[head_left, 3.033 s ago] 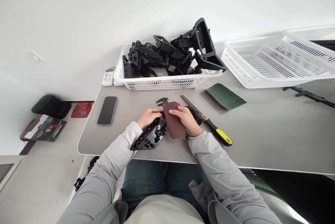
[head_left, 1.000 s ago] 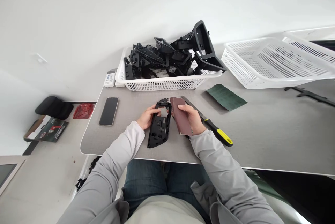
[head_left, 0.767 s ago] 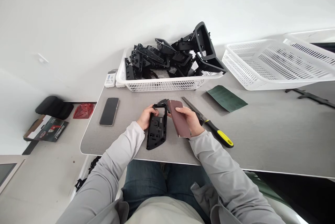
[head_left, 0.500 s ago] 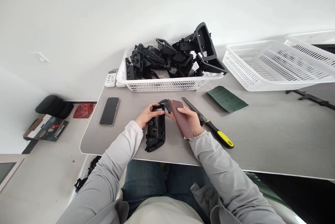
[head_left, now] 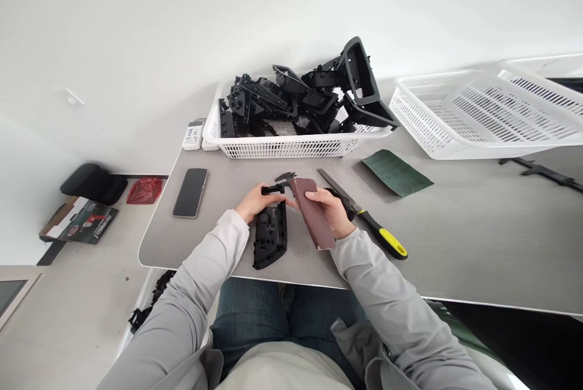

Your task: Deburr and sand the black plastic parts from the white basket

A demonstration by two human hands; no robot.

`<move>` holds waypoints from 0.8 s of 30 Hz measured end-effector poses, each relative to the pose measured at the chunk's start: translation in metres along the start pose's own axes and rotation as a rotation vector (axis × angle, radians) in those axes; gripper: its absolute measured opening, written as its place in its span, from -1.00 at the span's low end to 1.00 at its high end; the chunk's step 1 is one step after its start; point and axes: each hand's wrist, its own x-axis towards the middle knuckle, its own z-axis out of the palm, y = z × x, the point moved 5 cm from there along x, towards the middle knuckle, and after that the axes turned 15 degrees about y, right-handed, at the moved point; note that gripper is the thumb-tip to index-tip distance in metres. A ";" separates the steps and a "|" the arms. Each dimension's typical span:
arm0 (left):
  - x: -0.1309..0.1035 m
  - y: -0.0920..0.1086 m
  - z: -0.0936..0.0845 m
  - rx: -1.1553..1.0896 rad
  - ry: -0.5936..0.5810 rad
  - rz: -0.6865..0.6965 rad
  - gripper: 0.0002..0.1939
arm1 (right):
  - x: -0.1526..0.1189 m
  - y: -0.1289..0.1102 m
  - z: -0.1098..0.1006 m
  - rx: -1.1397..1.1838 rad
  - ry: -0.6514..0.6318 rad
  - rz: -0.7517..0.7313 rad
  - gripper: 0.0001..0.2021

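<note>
My left hand [head_left: 255, 201] grips the upper end of a black plastic part [head_left: 270, 235], whose ribbed inner side faces up. In my right hand [head_left: 331, 211] is a folded piece of reddish-brown sandpaper [head_left: 314, 215], thumb on top of it. A finger of that hand reaches left toward the part's upper right corner; whether it touches is too small to tell. Just beyond the hands lies a black caliper [head_left: 286, 177], partly hidden behind the sandpaper. A file [head_left: 382, 235] with a black and yellow handle lies to the right of my right hand.
A white basket [head_left: 291, 148] heaped with black plastic parts stands at the back. Other white baskets [head_left: 449, 150] are at the right. On the table are a phone [head_left: 190, 193], a green sandpaper sheet [head_left: 398, 172] and a black tool [head_left: 542, 172]. The table's front edge runs close to my body.
The sandpaper has shifted slightly down and left with my right hand. The black part has tilted a little in my left hand, and more of the caliper behind it shows.
</note>
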 end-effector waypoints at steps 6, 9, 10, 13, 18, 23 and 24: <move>0.001 0.003 -0.001 -0.042 0.027 0.041 -0.53 | 0.003 0.001 -0.005 -0.140 0.086 -0.001 -0.86; -0.002 0.004 0.000 -0.042 0.022 0.025 -0.55 | 0.003 0.002 -0.004 -0.246 0.093 0.026 -0.88; -0.003 0.005 0.000 -0.037 0.025 0.020 -0.54 | 0.003 0.001 -0.004 -0.259 0.092 0.025 -0.88; -0.005 0.006 -0.001 -0.018 0.041 0.009 -0.50 | 0.003 0.001 -0.003 -0.281 0.086 0.015 -0.89; -0.004 0.005 -0.001 -0.017 0.046 0.038 -0.51 | 0.005 0.004 -0.005 -0.304 0.096 0.019 -0.87; -0.001 0.002 0.000 -0.017 0.030 0.029 -0.59 | 0.007 0.004 -0.005 -0.299 0.083 -0.025 -0.86; -0.001 0.001 0.001 -0.016 0.022 0.021 -0.59 | 0.007 0.005 -0.004 -0.313 0.079 -0.033 -0.86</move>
